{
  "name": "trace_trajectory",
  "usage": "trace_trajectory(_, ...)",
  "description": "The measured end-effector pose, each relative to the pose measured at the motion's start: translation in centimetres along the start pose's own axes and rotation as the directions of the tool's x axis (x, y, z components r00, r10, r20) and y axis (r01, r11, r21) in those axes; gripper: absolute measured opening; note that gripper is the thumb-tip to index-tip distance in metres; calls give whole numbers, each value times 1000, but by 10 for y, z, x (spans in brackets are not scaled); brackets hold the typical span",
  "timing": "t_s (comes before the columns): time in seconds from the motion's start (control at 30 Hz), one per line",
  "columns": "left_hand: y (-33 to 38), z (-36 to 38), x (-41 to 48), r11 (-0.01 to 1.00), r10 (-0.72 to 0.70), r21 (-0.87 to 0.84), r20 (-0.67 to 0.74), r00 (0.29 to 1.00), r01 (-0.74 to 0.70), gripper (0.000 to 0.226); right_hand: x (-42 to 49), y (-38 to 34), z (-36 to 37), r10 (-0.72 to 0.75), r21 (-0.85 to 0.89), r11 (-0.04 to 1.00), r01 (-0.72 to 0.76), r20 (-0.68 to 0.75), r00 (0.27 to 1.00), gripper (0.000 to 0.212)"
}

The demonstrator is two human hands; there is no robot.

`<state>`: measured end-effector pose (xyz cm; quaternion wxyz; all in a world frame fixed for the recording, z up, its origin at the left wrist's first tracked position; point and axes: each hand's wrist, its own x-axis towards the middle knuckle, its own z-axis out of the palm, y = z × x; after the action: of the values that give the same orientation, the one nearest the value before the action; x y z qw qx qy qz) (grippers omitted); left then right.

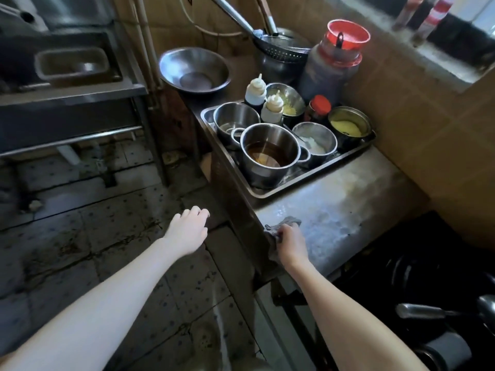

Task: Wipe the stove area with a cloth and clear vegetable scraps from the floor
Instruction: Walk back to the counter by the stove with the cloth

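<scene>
My right hand (290, 243) grips a grey cloth (281, 223) at the front left edge of the steel counter (348, 204) beside the stove. The cloth lies bunched under my fingers, partly hanging over the counter edge. My left hand (188, 227) hovers over the tiled floor (107, 236) left of the counter, fingers loosely curled and holding nothing. The dark stove (428, 263) lies to the right of the counter. The floor is stained, with small bits of debris (34, 204) near the sink legs.
A steel tray (267, 192) at the back of the counter holds several pots, bowls and squeeze bottles. A large steel bowl (194, 69) and a red-lidded jar (334, 60) stand behind it. A steel sink unit (72, 95) stands at the left. A ladle (442, 311) rests at lower right.
</scene>
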<state>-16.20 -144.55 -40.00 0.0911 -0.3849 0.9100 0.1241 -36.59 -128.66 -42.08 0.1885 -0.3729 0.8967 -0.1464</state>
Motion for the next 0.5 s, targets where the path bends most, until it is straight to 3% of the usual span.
trace_trajectory(0.13, -39, -18, -9, 998, -69, 9, -35, 997, 69, 36, 8, -54, 9, -107, 114, 988, 104, 12, 994, 17)
trace_trajectory(0.27, -84, -33, -27, 985, -170, -2, -65, 983, 171, 35, 18, -113, 18, -204, 81, 976, 201, 32, 978, 20)
trace_trajectory(0.5, -154, -55, -50, 933, -361, -48, -83, 929, 358, 33, 45, -217, 27, -488, 39, 873, 487, 18, 873, 27)
